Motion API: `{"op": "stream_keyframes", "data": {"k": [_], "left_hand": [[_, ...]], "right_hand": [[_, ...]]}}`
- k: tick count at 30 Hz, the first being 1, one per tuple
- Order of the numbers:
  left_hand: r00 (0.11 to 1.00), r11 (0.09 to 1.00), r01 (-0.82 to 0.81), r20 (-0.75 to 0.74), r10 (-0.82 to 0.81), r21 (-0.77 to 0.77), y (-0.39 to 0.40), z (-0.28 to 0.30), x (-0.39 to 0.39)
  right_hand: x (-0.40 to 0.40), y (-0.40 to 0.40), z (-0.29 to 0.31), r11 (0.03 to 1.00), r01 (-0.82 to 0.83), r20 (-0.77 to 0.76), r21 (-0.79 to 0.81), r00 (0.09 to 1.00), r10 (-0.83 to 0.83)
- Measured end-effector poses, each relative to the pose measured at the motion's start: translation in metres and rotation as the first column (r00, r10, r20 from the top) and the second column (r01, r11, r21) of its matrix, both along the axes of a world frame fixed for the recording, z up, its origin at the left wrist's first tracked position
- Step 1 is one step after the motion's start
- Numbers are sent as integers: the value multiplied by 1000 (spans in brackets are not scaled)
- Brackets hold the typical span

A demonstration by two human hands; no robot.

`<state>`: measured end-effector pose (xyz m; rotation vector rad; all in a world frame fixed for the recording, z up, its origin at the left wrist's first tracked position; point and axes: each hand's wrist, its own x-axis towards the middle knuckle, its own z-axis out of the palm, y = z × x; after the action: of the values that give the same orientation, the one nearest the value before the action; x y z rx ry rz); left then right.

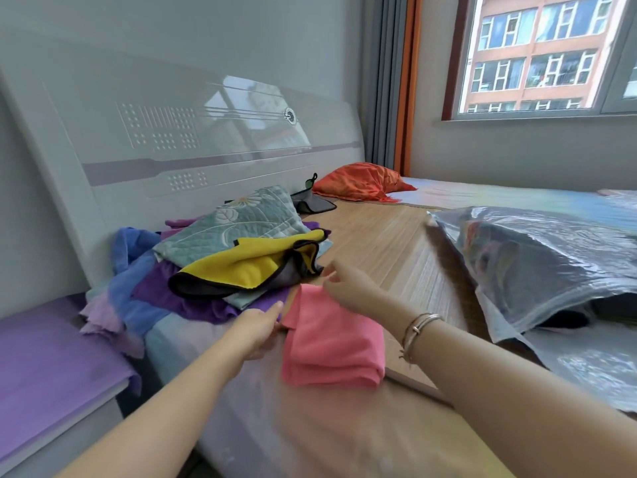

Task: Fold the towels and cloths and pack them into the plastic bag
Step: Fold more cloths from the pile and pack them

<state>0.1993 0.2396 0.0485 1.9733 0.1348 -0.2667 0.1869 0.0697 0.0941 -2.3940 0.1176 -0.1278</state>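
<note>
A pink cloth (pixel 331 343), folded into a thick rectangle, lies on the bed in front of me. My left hand (pixel 256 331) grips its left edge, thumb on top. Over the cloth's far corner my right hand (pixel 348 284) hovers with loosely curled fingers and holds nothing. Behind the cloth is a heap of unfolded cloths: a yellow one with black trim (pixel 248 267), a teal floral quilted one (pixel 238 222), purple (pixel 165 294) and blue (pixel 129 257) ones. At the right lies a clear plastic bag (pixel 537 263) with its mouth toward me and coloured cloths inside.
A white headboard (pixel 172 143) stands behind the heap. The purple-topped nightstand (pixel 51 357) is at the left. An orange pillow (pixel 358 182) and a dark pouch (pixel 310 200) lie at the head of the bed. A bamboo mat (pixel 389 236) covers the mattress.
</note>
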Motion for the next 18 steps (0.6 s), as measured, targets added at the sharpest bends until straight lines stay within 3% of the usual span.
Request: {"op": "stream_keyframes", "data": {"k": [3,6,13,15,18], "left_hand": [[999,999,48,8,-48,-7,-7,-17,3],[995,991,97,-12,-98,-87,-14,-29,0],[986,955,162,-3,-168,-250,-23,-13,-28],[977,937,212,23,-214,-276,-27,-2,-42],[966,911,258,101,-238,-323,-37,15,-64]], "right_hand": [[-8,-4,-42,894,-189,-76,-406,982,173],[-10,-1,-72,845,-138,-56,-517,990,127],[-25,-9,-59,884,-178,-78,-433,984,160],[-40,-18,-51,928,-165,-34,-334,986,163],[-67,-36,-36,990,-133,39,-48,990,134]]}}
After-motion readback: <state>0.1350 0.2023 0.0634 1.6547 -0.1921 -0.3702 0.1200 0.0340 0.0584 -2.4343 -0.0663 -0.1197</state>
